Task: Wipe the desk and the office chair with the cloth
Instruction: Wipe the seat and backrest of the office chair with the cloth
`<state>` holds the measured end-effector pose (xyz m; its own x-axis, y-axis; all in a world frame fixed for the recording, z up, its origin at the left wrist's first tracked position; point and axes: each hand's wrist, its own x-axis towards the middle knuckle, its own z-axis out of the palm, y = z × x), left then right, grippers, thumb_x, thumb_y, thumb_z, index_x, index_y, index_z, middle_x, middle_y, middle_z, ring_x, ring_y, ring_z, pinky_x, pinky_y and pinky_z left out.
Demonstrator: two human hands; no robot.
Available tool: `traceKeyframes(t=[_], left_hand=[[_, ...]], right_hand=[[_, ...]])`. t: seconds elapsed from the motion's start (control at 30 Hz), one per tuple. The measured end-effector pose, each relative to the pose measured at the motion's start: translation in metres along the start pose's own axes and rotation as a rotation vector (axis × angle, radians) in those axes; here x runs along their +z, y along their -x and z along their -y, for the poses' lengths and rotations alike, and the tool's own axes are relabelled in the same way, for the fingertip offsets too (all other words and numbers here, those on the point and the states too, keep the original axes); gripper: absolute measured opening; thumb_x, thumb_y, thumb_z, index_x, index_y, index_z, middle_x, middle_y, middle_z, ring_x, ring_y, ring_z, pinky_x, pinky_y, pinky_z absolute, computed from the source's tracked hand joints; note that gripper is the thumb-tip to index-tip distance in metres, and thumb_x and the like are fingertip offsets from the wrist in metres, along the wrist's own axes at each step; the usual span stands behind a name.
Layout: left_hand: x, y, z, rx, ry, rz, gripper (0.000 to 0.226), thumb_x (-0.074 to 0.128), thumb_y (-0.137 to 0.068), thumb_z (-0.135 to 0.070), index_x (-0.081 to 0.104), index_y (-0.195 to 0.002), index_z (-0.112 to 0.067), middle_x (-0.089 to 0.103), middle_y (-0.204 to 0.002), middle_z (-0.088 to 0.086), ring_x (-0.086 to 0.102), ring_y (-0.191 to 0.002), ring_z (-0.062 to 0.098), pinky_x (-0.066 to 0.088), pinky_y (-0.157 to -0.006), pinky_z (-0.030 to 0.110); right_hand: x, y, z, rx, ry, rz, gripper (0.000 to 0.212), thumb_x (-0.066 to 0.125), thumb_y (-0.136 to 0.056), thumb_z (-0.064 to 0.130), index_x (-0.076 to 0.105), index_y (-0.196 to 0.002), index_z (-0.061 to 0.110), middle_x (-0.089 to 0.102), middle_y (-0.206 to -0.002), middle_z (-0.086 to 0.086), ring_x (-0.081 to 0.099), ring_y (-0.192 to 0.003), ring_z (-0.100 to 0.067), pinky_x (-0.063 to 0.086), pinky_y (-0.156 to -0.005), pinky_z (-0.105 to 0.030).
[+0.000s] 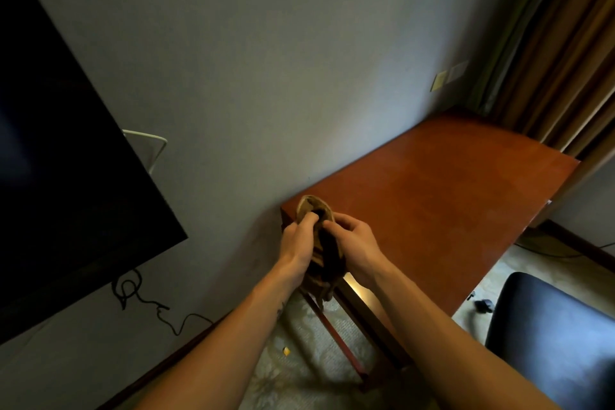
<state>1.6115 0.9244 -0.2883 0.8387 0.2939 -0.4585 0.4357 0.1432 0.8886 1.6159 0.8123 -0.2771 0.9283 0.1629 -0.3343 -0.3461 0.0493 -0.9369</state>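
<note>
Fingers of the left hand (pixel 297 241) and right hand (pixel 352 240) curl round the bunched cloth (pixel 320 236), gripping it above the desk (pixel 432 196) corner, forearms extended.

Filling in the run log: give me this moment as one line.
left hand: grips cloth | right hand: grips cloth | cloth: bunched, at desk corner | office chair: no hand on it
</note>
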Motion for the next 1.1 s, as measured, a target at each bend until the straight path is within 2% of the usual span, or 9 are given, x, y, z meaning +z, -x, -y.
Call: traceKeyframes(t=[0.27, 0.43, 0.53, 0.6, 0.7, 0.8, 0.87, 0.93, 1.1], left_hand=[[0.000, -0.002, 0.003, -0.019, -0.047, 0.001, 0.027, 0.054, -0.093, -0.029, 0.075, -0.088, -0.013, 0.074, -0.085, 0.011, 0.071, -0.089, 0.033, 0.057, -0.076, 0.046], [0.002, -0.001, 0.011, -0.146, 0.114, 0.081, 0.036, 0.050, -0.097, -0.044, 0.072, -0.105, -0.017, 0.074, -0.102, 0.014, 0.072, -0.093, 0.032, 0.059, -0.062, 0.039], [-0.001, 0.002, 0.011, -0.186, 0.174, 0.179, 0.037, 0.043, -0.100, -0.037, 0.067, -0.109, -0.010, 0.071, -0.099, 0.013, 0.070, -0.084, 0.027, 0.056, -0.058, 0.034], [-0.005, 0.003, 0.010, -0.162, 0.135, 0.242, 0.036, 0.038, -0.100, -0.030, 0.065, -0.109, -0.009, 0.070, -0.095, 0.012, 0.070, -0.072, 0.025, 0.054, -0.056, 0.032], [-0.011, 0.003, 0.008, -0.139, 0.100, 0.263, 0.037, 0.036, -0.096, -0.025, 0.063, -0.115, -0.007, 0.071, -0.104, 0.014, 0.073, -0.073, 0.028, 0.056, -0.062, 0.037], [-0.011, 0.000, 0.007, -0.130, 0.025, 0.232, 0.043, 0.044, -0.079, -0.027, 0.067, -0.108, -0.005, 0.074, -0.094, 0.016, 0.073, -0.077, 0.033, 0.059, -0.077, 0.046], [-0.011, 0.000, 0.005, -0.077, -0.088, 0.191, 0.026, 0.045, -0.081, -0.015, 0.070, -0.084, -0.008, 0.071, -0.074, 0.011, 0.069, -0.067, 0.027, 0.055, -0.070, 0.040], [-0.013, -0.003, 0.008, 0.012, -0.217, 0.166, 0.028, 0.045, -0.087, -0.002, 0.068, -0.074, -0.011, 0.068, -0.076, 0.012, 0.065, -0.069, 0.026, 0.048, -0.064, 0.034], [-0.035, -0.012, 0.038, 0.063, -0.415, 0.070, 0.014, 0.052, -0.087, -0.002, 0.054, -0.083, -0.015, 0.061, -0.085, 0.011, 0.054, -0.076, 0.023, 0.041, -0.066, 0.036]], right_hand=[[-0.005, 0.008, -0.003, -0.058, -0.025, 0.008, 0.029, 0.059, -0.096, 0.004, 0.070, -0.122, 0.014, 0.075, -0.108, -0.003, 0.072, -0.102, -0.019, 0.056, -0.097, -0.042], [-0.012, 0.018, -0.006, -0.101, 0.103, 0.114, 0.045, 0.068, -0.089, 0.001, 0.064, -0.129, 0.020, 0.073, -0.111, 0.004, 0.070, -0.099, -0.005, 0.057, -0.086, -0.024], [-0.015, 0.020, -0.008, -0.158, 0.300, 0.143, 0.058, 0.073, -0.084, -0.002, 0.058, -0.134, 0.021, 0.068, -0.113, 0.011, 0.065, -0.101, 0.002, 0.054, -0.091, -0.020], [-0.019, 0.020, -0.010, -0.182, 0.356, 0.134, 0.059, 0.070, -0.084, -0.006, 0.057, -0.135, 0.020, 0.067, -0.114, 0.012, 0.064, -0.103, 0.001, 0.054, -0.095, -0.024], [-0.025, 0.017, -0.007, -0.181, 0.373, 0.119, 0.055, 0.058, -0.088, -0.011, 0.059, -0.132, 0.021, 0.066, -0.113, 0.012, 0.065, -0.106, -0.006, 0.056, -0.096, -0.032], [-0.028, 0.015, -0.001, -0.184, 0.392, 0.120, 0.050, 0.052, -0.091, -0.008, 0.063, -0.128, 0.024, 0.067, -0.112, 0.010, 0.064, -0.106, -0.007, 0.056, -0.086, -0.021], [-0.028, 0.015, 0.002, -0.206, 0.418, 0.098, 0.046, 0.052, -0.091, -0.005, 0.064, -0.126, 0.022, 0.068, -0.109, 0.010, 0.065, -0.103, -0.006, 0.054, -0.079, -0.015], [-0.027, 0.014, 0.001, -0.239, 0.447, 0.075, 0.043, 0.052, -0.091, -0.003, 0.065, -0.124, 0.021, 0.068, -0.108, 0.011, 0.065, -0.102, -0.007, 0.054, -0.081, -0.016], [-0.030, 0.016, 0.002, -0.215, 0.371, 0.018, 0.036, 0.051, -0.096, 0.002, 0.068, -0.120, 0.022, 0.069, -0.105, 0.012, 0.067, -0.099, -0.007, 0.057, -0.093, -0.033]])
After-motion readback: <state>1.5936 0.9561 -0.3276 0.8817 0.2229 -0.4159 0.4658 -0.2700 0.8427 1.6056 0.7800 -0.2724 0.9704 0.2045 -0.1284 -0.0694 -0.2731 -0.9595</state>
